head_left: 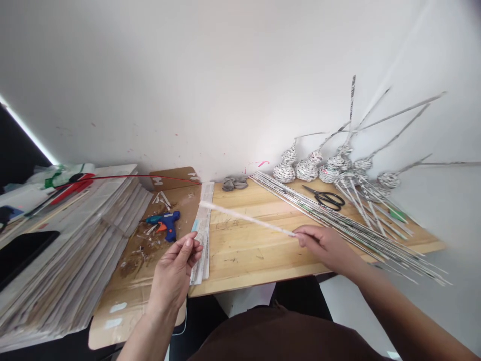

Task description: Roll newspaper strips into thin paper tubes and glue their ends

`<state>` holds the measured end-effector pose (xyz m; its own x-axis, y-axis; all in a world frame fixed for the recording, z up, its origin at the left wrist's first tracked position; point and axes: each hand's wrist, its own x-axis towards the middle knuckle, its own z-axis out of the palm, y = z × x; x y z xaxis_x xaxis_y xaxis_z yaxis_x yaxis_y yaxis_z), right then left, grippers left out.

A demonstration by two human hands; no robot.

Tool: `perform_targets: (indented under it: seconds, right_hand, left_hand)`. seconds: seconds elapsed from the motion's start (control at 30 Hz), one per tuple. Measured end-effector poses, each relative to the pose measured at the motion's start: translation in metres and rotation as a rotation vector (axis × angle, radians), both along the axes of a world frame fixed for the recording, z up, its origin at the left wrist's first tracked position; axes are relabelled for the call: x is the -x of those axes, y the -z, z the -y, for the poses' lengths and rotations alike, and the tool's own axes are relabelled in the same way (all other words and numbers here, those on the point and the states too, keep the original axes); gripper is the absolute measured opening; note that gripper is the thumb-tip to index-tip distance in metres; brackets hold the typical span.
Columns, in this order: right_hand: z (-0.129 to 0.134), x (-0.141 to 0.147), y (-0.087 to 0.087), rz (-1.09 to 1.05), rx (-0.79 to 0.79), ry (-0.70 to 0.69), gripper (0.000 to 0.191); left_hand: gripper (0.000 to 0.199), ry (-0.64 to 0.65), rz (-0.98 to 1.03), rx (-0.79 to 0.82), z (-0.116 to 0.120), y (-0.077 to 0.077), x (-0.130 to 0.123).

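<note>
My right hand (pixel 319 245) pinches one end of a thin rolled paper stick (pixel 248 217) above the wooden table. The stick slants up to the left, and its far end is blurred. My left hand (pixel 179 263) is held up with thumb and fingers curled together, and nothing shows in them. It is apart from the stick, in front of flat printed paper strips (pixel 203 235) along the table's left side. A blue hot glue gun (pixel 170 224) lies on brown cardboard, left of that hand.
Stacked newspaper (pixel 101 235) fills the left, with a black phone (pixel 26 255) on it. To the right lie many paper sticks (pixel 338 220), black scissors (pixel 325 197) and several gourd-shaped woven paper pieces (pixel 307 170) with long stems. A grey crumpled cloth (pixel 235 183) sits by the wall.
</note>
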<state>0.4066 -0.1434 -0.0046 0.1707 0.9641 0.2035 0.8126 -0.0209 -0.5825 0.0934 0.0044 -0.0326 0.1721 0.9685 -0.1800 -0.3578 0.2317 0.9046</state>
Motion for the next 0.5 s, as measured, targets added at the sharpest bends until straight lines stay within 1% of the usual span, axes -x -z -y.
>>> perform_targets:
  seconds: [0.03,0.1,0.17,0.23,0.3,0.33,0.43,0.5]
  right_hand:
    - [-0.003,-0.01,0.002,0.044,-0.009,0.076,0.027]
    - [-0.011,-0.033,0.008,0.161,-0.032,0.236,0.027]
    - [-0.02,-0.053,0.015,0.314,0.011,0.368,0.027]
    - [-0.031,-0.066,0.022,0.417,0.05,0.436,0.028]
    - [-0.041,-0.072,0.026,0.492,0.062,0.451,0.028]
    - [-0.046,-0.071,0.027,0.525,0.061,0.455,0.028]
    - [-0.061,-0.066,0.028,0.609,0.047,0.483,0.029]
    - [-0.071,-0.063,0.027,0.648,0.031,0.485,0.029]
  left_hand:
    - [0.037,0.018,-0.067,-0.025,0.0,0.002,0.002]
    - [0.036,0.058,-0.285,-0.116,0.002,0.005,0.008]
    - [0.03,0.08,-0.566,-0.271,0.005,0.007,0.017]
    - [0.023,0.051,-0.783,-0.479,0.008,0.01,0.025]
    - [0.02,0.001,-0.878,-0.649,0.01,0.014,0.033]
    - [0.021,-0.015,-0.89,-0.689,0.011,0.016,0.037]
    - [0.024,-0.012,-0.907,-0.691,0.01,0.024,0.048]
    - [0.026,0.005,-0.968,-0.715,0.008,0.03,0.055]
